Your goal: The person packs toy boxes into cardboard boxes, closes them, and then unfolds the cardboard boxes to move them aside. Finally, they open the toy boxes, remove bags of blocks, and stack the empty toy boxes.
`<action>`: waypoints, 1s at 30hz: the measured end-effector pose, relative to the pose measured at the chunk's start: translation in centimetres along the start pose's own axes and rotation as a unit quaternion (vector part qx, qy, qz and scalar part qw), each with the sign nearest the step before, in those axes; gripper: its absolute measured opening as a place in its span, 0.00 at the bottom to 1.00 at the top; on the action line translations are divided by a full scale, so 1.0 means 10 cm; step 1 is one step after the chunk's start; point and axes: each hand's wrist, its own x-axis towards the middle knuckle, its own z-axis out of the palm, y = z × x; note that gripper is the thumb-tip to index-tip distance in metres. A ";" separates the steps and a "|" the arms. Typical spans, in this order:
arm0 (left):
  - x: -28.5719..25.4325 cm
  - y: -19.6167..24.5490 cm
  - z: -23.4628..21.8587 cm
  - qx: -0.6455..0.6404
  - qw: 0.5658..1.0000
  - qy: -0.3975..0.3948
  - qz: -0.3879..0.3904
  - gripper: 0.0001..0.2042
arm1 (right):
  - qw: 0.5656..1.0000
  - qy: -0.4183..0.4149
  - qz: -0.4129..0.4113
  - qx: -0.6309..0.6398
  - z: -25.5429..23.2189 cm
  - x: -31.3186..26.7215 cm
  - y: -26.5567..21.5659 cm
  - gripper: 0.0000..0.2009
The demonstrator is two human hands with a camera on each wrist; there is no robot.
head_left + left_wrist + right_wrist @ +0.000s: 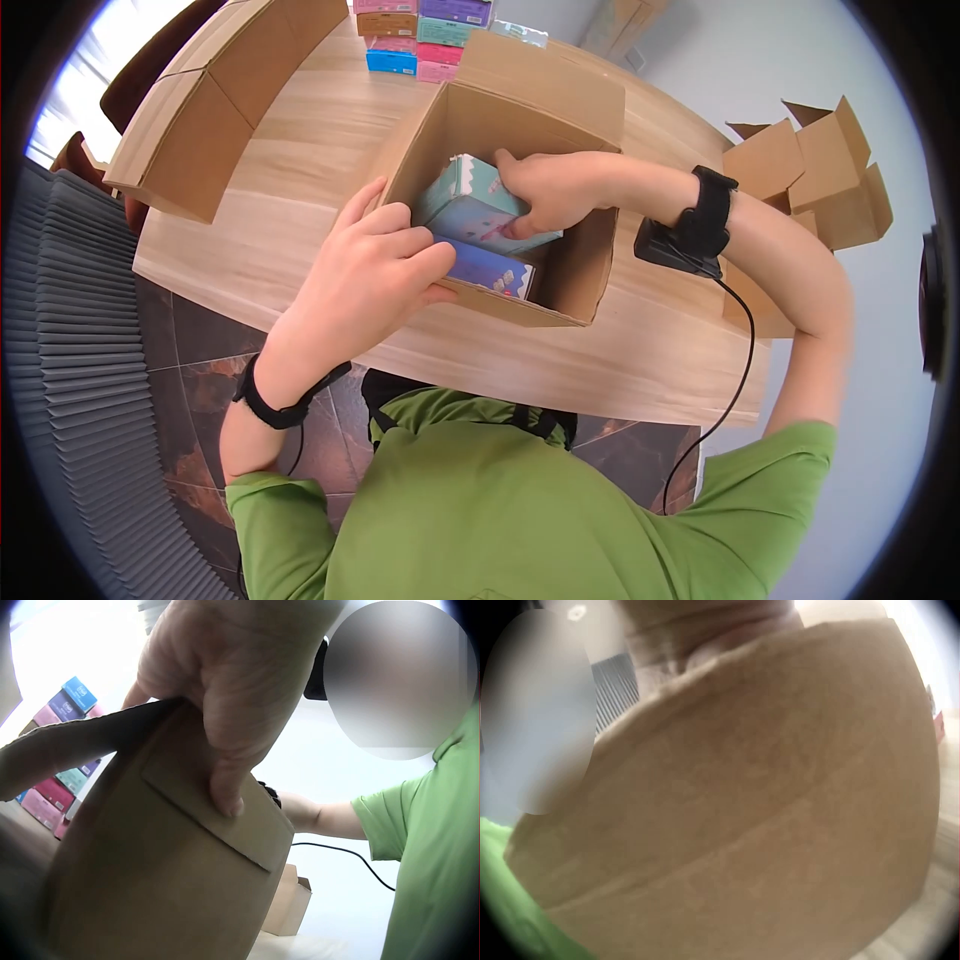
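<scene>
"Start closest to the body. What's there?"
"The left hand (365, 265), curled over the left wall of the open carton (520, 312). The left wrist view shows its thumb pressed to the cardboard outside."

"And inside?"
"First a blue box (485, 268), low by the near wall. Just beyond it is the teal box (470, 205), between the carton's side walls."

"How does that sit against the grip?"
"It lies under the fingers of the right hand (560, 190) and out to the left of its palm. The right hand grasps it, thumb on the near side, fingers on the far side. That hand is the nearer one; the left is apart from it, at the wall."

"Which way does it point?"
"Its long axis runs roughly left to right, the right end angled towards the body. The white scalloped edging is near its left end. I can't tell what its underside touches."

"Farther off?"
"Other open cartons (825, 160) to the right, then a stack of coloured boxes (442, 32) at the far side of the tabletop (300, 140)."
</scene>
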 end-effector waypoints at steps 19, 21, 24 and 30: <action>0.01 0.00 -0.02 -0.022 1.000 -0.003 -0.003 0.14 | 0.970 0.005 -0.195 -0.144 -0.17 -0.35 0.01 0.24; 0.02 0.01 -0.03 -0.022 1.000 -0.006 -0.001 0.14 | 0.979 0.016 -0.186 0.084 -0.60 -0.70 0.06 0.24; 0.03 0.05 -0.02 -0.019 1.000 -0.009 -0.010 0.14 | 0.925 0.188 -0.165 0.286 -1.13 -0.91 0.47 0.19; 0.08 0.06 -0.05 0.009 0.999 -0.047 -0.022 0.12 | 0.852 0.373 0.100 0.354 -1.12 0.52 1.47 0.36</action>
